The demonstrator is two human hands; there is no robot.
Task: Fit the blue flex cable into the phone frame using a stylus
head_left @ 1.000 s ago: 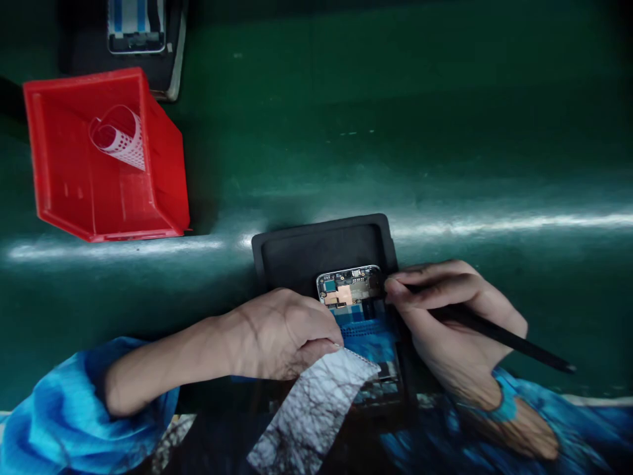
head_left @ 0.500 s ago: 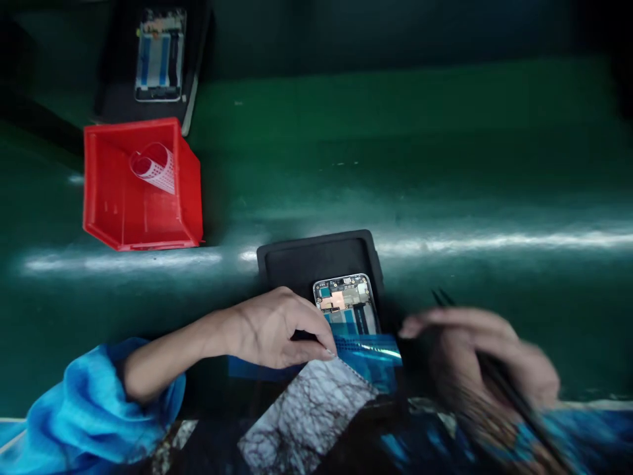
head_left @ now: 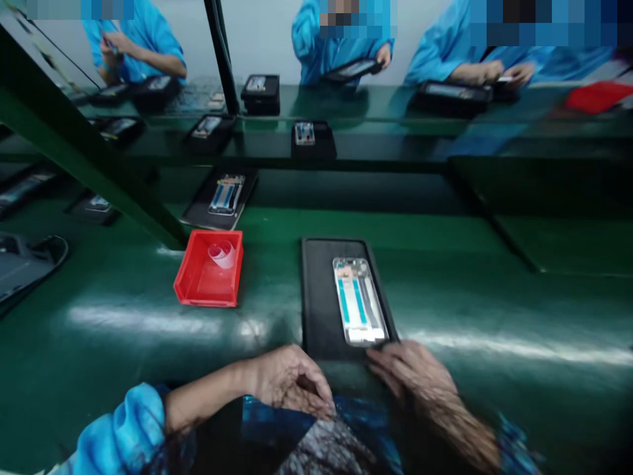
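My left hand (head_left: 294, 382) is closed in a pinch at the corner of a pale sheet (head_left: 326, 448), with strips of blue film (head_left: 277, 419) beside and under it. My right hand (head_left: 415, 376) is at the near right corner of a black tray (head_left: 324, 297), its fingers together on the edge. No tool can be made out in that hand now. In the tray, toward its right side, lies an opened phone (head_left: 360, 300) with its inner parts and two blue strips showing.
A red bin (head_left: 210, 270) with a rolled white mesh piece stands left of the tray. Behind it, another black tray (head_left: 198, 204) holds an open phone, near a slanted green post (head_left: 99, 152). Co-workers in blue (head_left: 341, 46) handle trays across the bench.
The view has tilted up, showing the far bench. The tray lies farther from my body. My right hand has come in to its corner; the dark tweezers it held no longer show.
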